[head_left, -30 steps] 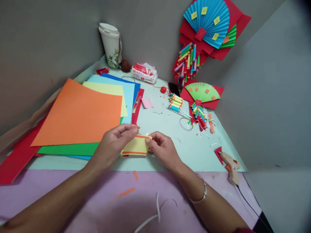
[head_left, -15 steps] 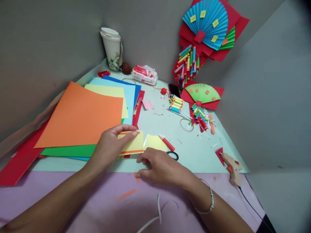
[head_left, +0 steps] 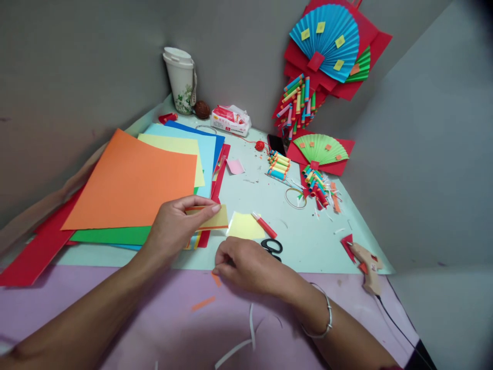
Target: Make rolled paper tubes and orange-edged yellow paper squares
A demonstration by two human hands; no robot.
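Fingers of the left hand are nearly closed, thumb laid over index, pinching a yellow card with orange bands along its edges. Taking that card as the centre of a clock, with twelve pointing away from the person, the right hand sits between four and five, its fingers curled and thumb and index brought close together at an orange strip at six o'clock; whether they grip the strip cannot be told. A second orange strip lies farther out, just past six, on the pink counter, and white strips lie at about five. A yellow sheet rests at three on the pale green sheet, with a red tube at its far side and black-handled scissors just beside, nearly at four. A glue gun lies well apart, slightly past three. At ten, an orange sheet tops a stack of coloured papers. A pink paper is at one, a bundle of paper rolls at two, and beyond it a light green fan. A white cup stands between eleven and twelve.
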